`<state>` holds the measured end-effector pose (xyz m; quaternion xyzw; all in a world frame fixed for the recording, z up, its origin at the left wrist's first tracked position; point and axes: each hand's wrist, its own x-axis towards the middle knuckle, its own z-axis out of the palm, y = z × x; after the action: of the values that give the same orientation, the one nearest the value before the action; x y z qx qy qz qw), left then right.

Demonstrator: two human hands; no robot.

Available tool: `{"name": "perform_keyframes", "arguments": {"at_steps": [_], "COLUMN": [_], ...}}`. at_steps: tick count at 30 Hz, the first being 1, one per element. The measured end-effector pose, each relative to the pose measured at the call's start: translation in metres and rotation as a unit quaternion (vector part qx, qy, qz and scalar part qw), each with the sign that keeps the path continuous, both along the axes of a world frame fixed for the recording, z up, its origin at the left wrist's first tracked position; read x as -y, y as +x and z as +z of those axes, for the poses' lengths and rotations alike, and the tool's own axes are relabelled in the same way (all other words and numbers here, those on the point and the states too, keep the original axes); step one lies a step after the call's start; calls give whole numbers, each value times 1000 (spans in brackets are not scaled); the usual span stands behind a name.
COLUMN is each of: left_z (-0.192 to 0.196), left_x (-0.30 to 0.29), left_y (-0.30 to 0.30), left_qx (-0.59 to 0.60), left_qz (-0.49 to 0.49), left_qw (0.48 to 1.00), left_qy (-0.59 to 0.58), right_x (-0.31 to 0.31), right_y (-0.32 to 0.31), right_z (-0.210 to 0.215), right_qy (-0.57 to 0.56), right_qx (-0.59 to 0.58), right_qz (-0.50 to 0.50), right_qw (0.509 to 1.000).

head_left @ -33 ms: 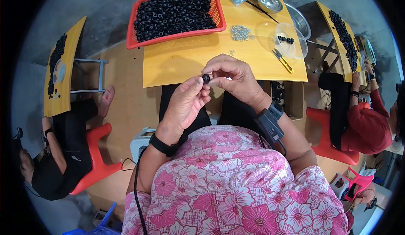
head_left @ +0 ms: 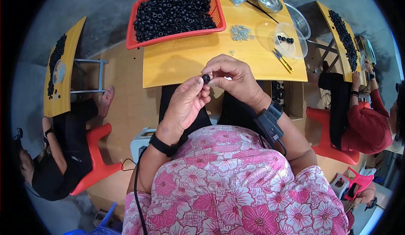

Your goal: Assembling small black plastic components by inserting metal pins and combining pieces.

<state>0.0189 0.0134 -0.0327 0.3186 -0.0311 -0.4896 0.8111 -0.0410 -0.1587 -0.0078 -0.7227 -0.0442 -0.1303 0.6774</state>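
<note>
While both hands, the left hand (head_left: 185, 104) and the right hand (head_left: 236, 76), are pinching one small black ring (head_left: 206, 78) with their fingertips over the near table (head_left: 177, 68) edge, it is risking slipping down to the lap.

The left hand (head_left: 185, 104) reaches toward one o'clock, fingers pinched; the right hand (head_left: 234, 76) curls toward nine o'clock, fingertips meeting it.

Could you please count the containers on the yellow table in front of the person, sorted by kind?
Red mesh basket: 1
Small steel bowl: 1
Large steel bowl: 1
Clear plastic dish: 1
Total: 4
</note>
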Motion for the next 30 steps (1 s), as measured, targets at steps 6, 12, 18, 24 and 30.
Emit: {"name": "perform_keyframes", "arguments": {"at_steps": [6,12,18,24,30], "left_z": [-6,-25,-20,-22,-23], "left_x": [0,-6,-2,0,-1], "left_y": [5,13,16,18,15], "left_qx": [22,65,71,62,55], "left_qz": [-13,-34,-20,-23,-28], "left_qw": [999,993,992,992,992], "left_qy": [31,95,107,105,109], "right_x": [1,6,49,72,60], "right_y": [3,3,-5,9,20], "right_z": [-3,-17,-43,-53,-48], "right_qy": [-139,-143,-259,-307,-375], "right_qx": [30,1,-104,-128,-180], "right_qz": [4,4,-193,-293,-325], "right_qw": [990,990,940,896,850]}}
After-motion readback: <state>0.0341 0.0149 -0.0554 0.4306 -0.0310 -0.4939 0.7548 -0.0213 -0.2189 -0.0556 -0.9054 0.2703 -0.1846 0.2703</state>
